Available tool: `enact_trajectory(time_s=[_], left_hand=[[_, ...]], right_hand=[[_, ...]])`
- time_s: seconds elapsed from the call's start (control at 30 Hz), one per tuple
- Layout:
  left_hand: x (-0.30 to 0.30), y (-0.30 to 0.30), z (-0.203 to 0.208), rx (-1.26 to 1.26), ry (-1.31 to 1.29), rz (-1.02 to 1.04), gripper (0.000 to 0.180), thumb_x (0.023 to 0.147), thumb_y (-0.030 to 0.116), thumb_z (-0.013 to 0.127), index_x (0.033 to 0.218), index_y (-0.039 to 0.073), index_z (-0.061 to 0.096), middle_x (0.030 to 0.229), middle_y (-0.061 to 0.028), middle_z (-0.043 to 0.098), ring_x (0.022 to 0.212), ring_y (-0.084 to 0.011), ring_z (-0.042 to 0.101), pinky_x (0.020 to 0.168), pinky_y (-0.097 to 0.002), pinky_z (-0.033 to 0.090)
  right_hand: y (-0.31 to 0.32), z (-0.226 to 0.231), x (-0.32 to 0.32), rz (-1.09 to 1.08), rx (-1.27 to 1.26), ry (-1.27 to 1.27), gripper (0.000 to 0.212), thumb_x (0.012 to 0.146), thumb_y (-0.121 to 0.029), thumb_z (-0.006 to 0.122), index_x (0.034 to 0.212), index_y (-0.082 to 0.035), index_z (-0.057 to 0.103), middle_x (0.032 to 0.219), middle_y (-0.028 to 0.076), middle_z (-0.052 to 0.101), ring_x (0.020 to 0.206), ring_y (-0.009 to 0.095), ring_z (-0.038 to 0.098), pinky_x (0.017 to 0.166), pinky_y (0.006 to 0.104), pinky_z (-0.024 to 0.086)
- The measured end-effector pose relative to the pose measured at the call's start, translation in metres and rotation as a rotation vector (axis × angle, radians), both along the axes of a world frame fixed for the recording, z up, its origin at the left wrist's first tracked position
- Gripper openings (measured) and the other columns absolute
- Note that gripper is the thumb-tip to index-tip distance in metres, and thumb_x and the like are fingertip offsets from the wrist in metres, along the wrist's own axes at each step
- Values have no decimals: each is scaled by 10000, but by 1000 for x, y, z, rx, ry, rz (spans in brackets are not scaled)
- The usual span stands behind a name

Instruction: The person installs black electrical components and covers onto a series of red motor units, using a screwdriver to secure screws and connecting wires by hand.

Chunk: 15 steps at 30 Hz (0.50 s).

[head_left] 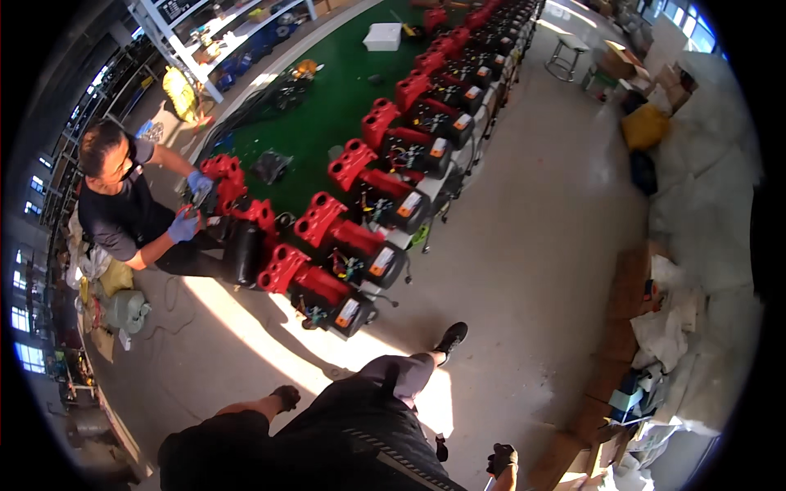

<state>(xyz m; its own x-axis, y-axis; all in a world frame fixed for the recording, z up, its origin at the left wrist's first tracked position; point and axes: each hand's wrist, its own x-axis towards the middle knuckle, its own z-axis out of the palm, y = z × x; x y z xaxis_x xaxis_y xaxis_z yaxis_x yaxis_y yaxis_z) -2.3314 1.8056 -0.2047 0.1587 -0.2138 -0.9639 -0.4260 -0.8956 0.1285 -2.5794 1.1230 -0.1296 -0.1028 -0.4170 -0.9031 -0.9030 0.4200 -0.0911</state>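
My left hand (286, 398), in a dark glove, hangs low beside my body over the sunlit floor. It is small and dark in view, so its fingers cannot be made out. At the lower edge, my right hand (502, 460) has a dark glove and curled fingers; whatever it may hold is hidden. Neither hand touches the machines. Ahead of me stands a long row of red and black machines with exposed wiring, the nearest machine (319, 290) at the row's front end. Another red machine (360, 229) comes right behind it.
A co-worker (123, 196) in blue gloves handles a part at the row's left side, near a black cylinder (244, 254). The green surface (327, 106) bears a white box (382, 37). Cardboard boxes (618, 303) and wrapped bundles (704, 204) line the right. A stool (565, 57) stands farther back.
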Motion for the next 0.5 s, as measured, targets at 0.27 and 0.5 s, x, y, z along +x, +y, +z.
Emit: enact_trajectory(time_s=[0.27, 0.5], left_hand=[[19, -228, -88, 20, 85, 77, 430, 968, 425, 481, 1171, 138, 729, 1302, -101, 674, 1246, -285, 613, 1055, -449, 472], [281, -437, -39, -194, -92, -107, 268, 940, 114, 515, 1185, 117, 623, 1057, -69, 689, 942, -266, 674, 710, -419, 540]], right_hand=[[-162, 23, 90, -11, 79, -133, 183, 912, -220, 655, 1051, -101, 642, 769, 154, 663, 509, 264, 586, 428, 480, 493], [-276, 11, 154, 55, 139, -27, 155, 924, -263, 640, 1015, -137, 645, 954, 162, 678, 725, 299, 662, 559, 484, 515]])
